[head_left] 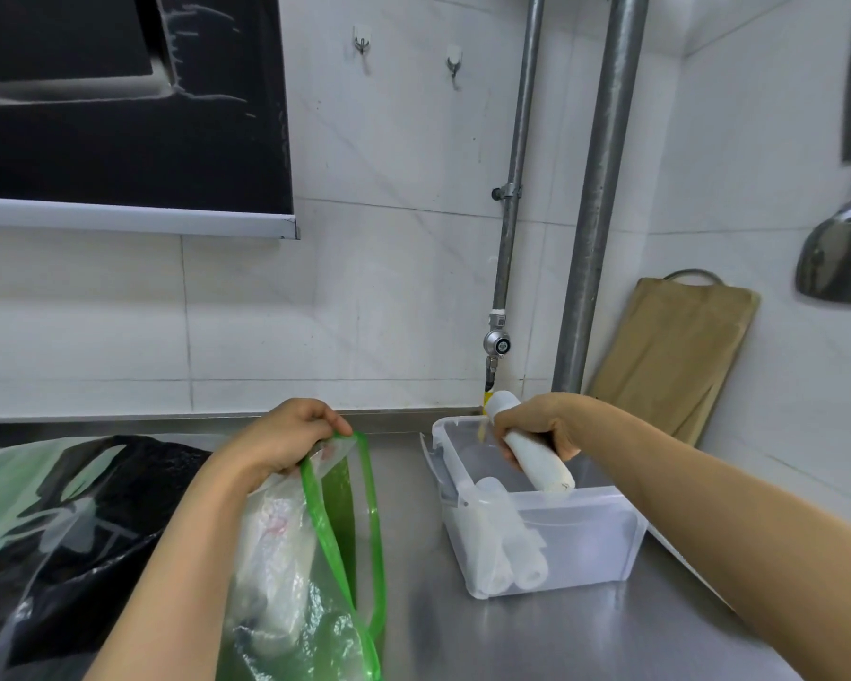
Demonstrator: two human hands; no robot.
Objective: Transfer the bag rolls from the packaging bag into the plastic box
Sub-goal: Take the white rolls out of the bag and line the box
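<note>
Head view. Right hand: fingers clamped round one white bag roll, held tilted over the open plastic box. Box contents: two rolls lying along its left side. Left hand: pinched shut on the mouth of the green-edged packaging bag, which stood just beside the box; more rolls seemed to remain inside, so transfer judged partly done. Surface: steel counter. Room: white tiled wall, two pipes, cutting board leaning in the corner.
</note>
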